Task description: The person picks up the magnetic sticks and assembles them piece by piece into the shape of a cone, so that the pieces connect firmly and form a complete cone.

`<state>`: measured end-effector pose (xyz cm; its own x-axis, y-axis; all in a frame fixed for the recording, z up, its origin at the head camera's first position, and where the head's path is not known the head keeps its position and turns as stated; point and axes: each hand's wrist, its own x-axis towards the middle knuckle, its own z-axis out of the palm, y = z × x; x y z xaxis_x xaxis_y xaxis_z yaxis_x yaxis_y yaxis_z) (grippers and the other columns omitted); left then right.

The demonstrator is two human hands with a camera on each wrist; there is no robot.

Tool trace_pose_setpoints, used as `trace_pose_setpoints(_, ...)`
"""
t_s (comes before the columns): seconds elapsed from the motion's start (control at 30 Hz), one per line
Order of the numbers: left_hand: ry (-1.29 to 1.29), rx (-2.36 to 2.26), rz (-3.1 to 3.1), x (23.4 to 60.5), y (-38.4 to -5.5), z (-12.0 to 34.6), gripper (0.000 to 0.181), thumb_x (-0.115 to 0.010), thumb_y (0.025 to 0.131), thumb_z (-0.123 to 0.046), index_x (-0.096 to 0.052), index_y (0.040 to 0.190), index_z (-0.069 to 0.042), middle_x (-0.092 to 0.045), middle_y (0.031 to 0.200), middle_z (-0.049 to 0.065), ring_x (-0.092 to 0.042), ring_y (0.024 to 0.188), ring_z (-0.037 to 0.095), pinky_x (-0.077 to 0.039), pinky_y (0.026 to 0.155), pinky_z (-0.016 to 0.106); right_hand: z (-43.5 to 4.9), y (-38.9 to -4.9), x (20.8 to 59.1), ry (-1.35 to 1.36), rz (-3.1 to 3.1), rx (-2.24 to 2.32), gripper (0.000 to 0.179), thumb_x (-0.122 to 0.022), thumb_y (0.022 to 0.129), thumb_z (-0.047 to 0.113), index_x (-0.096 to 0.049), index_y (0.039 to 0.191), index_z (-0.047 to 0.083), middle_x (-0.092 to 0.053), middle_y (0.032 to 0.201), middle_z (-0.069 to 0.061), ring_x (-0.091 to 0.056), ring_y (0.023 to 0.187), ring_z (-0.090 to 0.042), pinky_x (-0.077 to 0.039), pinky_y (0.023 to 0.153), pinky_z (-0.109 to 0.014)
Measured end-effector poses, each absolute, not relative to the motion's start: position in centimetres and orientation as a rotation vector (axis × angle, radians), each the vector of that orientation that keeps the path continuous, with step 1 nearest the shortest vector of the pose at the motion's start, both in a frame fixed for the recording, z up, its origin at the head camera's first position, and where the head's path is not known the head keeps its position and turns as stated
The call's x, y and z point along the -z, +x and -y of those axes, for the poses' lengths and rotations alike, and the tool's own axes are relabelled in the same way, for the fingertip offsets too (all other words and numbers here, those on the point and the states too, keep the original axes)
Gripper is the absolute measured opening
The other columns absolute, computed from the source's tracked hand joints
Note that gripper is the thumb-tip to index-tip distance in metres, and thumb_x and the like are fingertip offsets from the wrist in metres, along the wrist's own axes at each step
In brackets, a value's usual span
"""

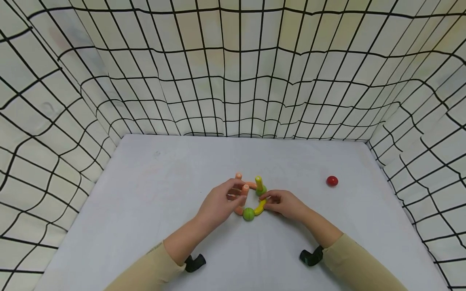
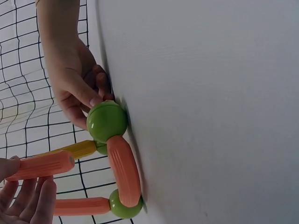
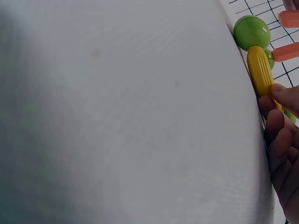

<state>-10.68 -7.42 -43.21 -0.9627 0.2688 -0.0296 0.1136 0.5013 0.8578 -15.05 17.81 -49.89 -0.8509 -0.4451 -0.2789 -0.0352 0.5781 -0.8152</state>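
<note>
Toy set of rods and balls, mid-table on the grey table [image 1: 145,210], walled by a grid-patterned cloth [image 1: 233,72].

- Left hand [image 1: 218,204]: fingers curled, pinching an upright orange rod [image 1: 245,190] at its top.
- Right hand [image 1: 285,204]: fingertips closed on the curved yellow rod [image 1: 260,207], which lies flat and joins the green ball [image 1: 248,214] nearest the person.
- Curved orange rod [image 2: 124,170]: flat on the table, linking two green balls.
- Upright yellow rod [image 1: 259,182]: stands on a green ball behind the hands.
- Red ball [image 1: 331,180]: alone, well apart to the right.

Containers: none seen. Writing: small marking on the left sleeve [image 1: 154,247], unreadable.
</note>
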Motion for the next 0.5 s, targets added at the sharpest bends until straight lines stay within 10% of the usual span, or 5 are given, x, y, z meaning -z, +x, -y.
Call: trace_pose_setpoints(0.5,0.323,-1.486,-2.525,44.0,-10.7,6.2,0.032,-0.071,0.094,-0.024,-0.06,0.124,-0.023,-0.062,0.117,-0.009,-0.065,0.105,0.013,-0.056,0.073,0.025,-18.1,-15.1,49.9,-0.416,-2.348,1.208,0.023,-0.072,0.092,0.02,-0.071,0.115,0.018,-0.065,0.084,0.0,-0.056,0.062,-0.015,-0.049,0.06,-0.027)
